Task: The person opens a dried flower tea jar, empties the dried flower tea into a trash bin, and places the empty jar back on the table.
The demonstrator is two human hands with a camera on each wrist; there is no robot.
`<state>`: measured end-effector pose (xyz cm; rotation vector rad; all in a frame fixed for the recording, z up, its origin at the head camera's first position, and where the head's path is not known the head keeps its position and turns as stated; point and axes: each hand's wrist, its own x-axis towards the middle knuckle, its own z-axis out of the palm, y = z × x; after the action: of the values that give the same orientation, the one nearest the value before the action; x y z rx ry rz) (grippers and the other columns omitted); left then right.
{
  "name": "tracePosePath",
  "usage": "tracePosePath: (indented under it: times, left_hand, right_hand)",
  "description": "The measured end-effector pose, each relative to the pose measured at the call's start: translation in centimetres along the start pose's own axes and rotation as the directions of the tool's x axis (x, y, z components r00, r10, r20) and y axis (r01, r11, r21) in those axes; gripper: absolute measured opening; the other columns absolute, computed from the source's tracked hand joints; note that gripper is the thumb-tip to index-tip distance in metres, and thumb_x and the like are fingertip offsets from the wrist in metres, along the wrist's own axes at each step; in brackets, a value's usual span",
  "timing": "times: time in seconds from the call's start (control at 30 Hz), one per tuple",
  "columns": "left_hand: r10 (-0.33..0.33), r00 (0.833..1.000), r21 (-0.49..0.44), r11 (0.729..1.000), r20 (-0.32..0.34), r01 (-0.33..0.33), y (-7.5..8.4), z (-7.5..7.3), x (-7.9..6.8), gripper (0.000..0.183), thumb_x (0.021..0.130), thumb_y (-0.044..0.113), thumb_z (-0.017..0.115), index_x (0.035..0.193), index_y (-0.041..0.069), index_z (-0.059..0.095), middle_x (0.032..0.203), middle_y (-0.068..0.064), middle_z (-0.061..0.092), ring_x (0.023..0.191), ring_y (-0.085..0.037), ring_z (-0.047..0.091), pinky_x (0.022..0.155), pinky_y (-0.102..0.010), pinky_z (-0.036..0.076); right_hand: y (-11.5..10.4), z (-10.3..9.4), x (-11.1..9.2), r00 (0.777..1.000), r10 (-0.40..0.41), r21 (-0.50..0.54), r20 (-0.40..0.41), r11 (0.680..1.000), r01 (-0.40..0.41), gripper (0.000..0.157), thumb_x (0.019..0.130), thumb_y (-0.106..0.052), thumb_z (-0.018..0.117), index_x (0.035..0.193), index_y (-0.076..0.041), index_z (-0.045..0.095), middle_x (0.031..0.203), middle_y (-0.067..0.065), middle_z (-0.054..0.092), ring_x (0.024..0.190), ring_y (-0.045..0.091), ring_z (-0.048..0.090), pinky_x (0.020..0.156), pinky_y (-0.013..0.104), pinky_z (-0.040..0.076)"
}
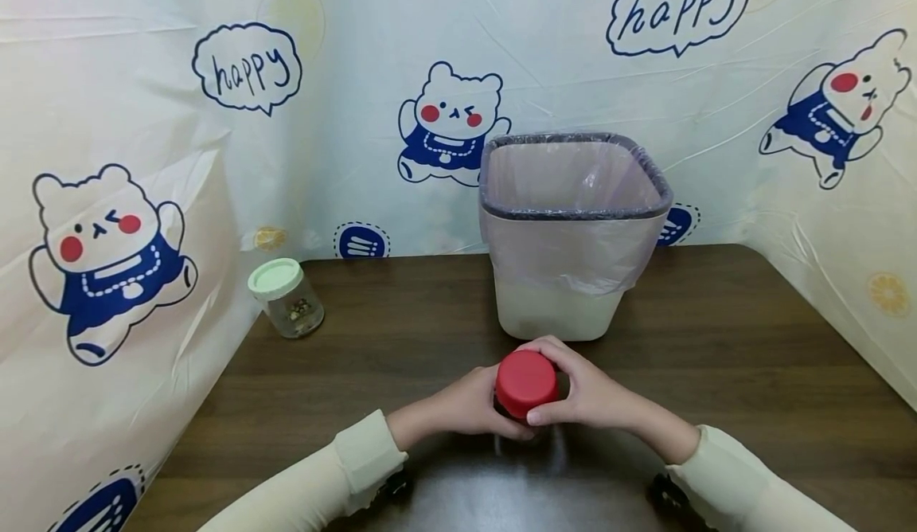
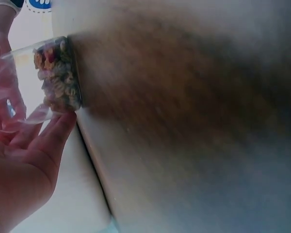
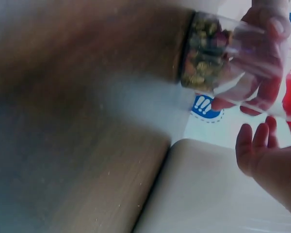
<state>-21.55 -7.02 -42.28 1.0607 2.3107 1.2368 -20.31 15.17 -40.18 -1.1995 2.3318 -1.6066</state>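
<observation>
A clear jar (image 2: 57, 77) with a red lid (image 1: 526, 382) stands upright on the table in front of me. Dried, flower-like pieces in brown, green and red fill its lower part, as both wrist views show. My left hand (image 1: 464, 403) grips the jar's clear body from the left, its fingers curled round the wall. From the right, my right hand (image 1: 593, 389) holds the red lid, thumb at the near side and fingers at the far side. In the right wrist view the lid is partly cut off by the frame's edge.
A bin (image 1: 552, 317) with a purple-edged liner stands behind the jar. At the table's back left is another glass jar (image 1: 297, 309) with a pale green lid and a little content. A printed curtain (image 1: 344, 118) hangs behind the dark wooden table (image 1: 358, 341).
</observation>
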Motion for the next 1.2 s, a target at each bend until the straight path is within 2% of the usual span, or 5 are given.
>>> tracePosePath:
  times: [0.27,0.5,0.8,0.97,1.2]
  left_hand:
    - [-0.005,0.999,-0.024,1.0,0.05,0.006,0.0,-0.2,-0.1,0.054,0.076,0.022,0.085,0.12,0.018,0.055,0.108,0.013,0.062,0.098,-0.003,0.058,0.087,-0.025,0.047]
    - [0.013,0.998,-0.042,0.999,0.062,-0.011,-0.1,-0.1,-0.1,0.055,0.076,0.02,0.085,0.122,0.018,0.054,0.11,0.012,0.062,0.1,-0.004,0.058,0.088,-0.026,0.047]
    - [0.023,0.998,-0.034,0.999,0.059,-0.021,-0.2,0.0,0.0,0.06,0.076,0.021,0.085,0.126,0.017,0.052,0.113,0.012,0.062,0.102,-0.004,0.058,0.09,-0.025,0.046]
    - [0.004,0.999,-0.025,1.0,0.038,-0.003,0.0,0.2,0.0,0.058,0.075,0.026,0.085,0.123,0.018,0.054,0.11,0.013,0.063,0.099,-0.003,0.059,0.087,-0.025,0.047]
    - [0.021,1.0,-0.008,1.0,-0.003,-0.021,0.2,0.4,0.0,0.057,0.077,0.028,0.084,0.125,0.019,0.053,0.11,0.013,0.064,0.099,-0.003,0.06,0.086,-0.025,0.048]
  right_hand:
    - [0.7,-0.7,0.5,0.989,-0.028,0.141,0.146,0.99,0.007,0.059,0.079,-0.011,0.078,0.132,-0.012,0.052,0.126,0.007,0.051,0.117,0.023,0.045,0.095,0.038,0.042]
    - [0.9,-0.7,0.4,0.985,-0.055,0.16,0.164,0.987,0.028,0.065,0.08,-0.012,0.077,0.137,-0.01,0.048,0.131,0.008,0.048,0.12,0.024,0.043,0.098,0.039,0.04]
    - [-0.3,-0.2,-0.4,1.0,-0.003,0.029,-0.023,1.0,0.004,0.072,0.075,-0.018,0.082,0.138,-0.015,0.045,0.131,0.003,0.047,0.113,0.024,0.049,0.094,0.037,0.042]
    - [-1.0,0.8,-1.1,0.988,0.004,-0.064,-0.151,0.998,-0.014,0.07,0.074,-0.019,0.083,0.133,-0.009,0.048,0.129,0.002,0.05,0.109,0.02,0.052,0.091,0.033,0.044]
    - [-1.5,2.5,-1.7,0.969,0.066,-0.069,-0.24,0.994,-0.084,0.074,0.073,-0.022,0.086,0.134,-0.005,0.046,0.126,-0.002,0.053,0.112,0.018,0.054,0.093,0.032,0.046]
